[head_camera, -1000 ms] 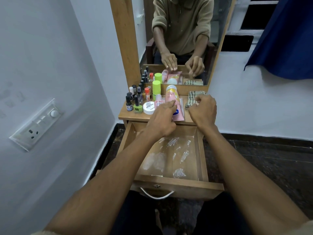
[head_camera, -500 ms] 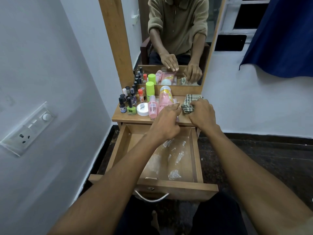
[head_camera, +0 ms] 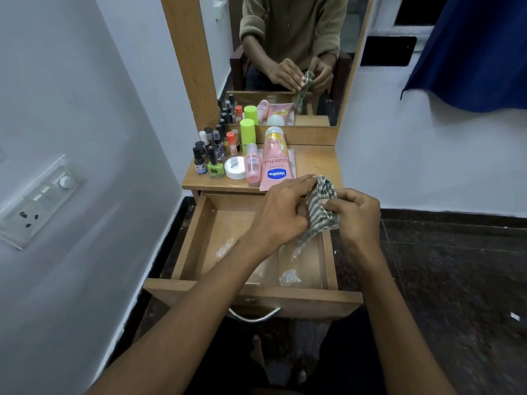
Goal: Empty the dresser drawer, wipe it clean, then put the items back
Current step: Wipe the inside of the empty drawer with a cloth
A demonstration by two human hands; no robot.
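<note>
The wooden drawer is pulled out, with only a clear plastic liner on its floor. Above its back right part, my left hand and my right hand both grip a green-and-white checked cloth, bunched between them with one end hanging down. On the dresser top lie a pink Vaseline tube, a small pink bottle, a white jar, a lime green bottle and several nail polish bottles.
A mirror behind the dresser top reflects me and the cloth. A white wall with a switch-and-socket plate stands close on the left. A blue curtain hangs at the upper right. Dark floor lies to the right.
My right hand lifted the cloth off the dresser top and drew it back over the drawer. My left hand left the Vaseline tube and took hold of the cloth too.
</note>
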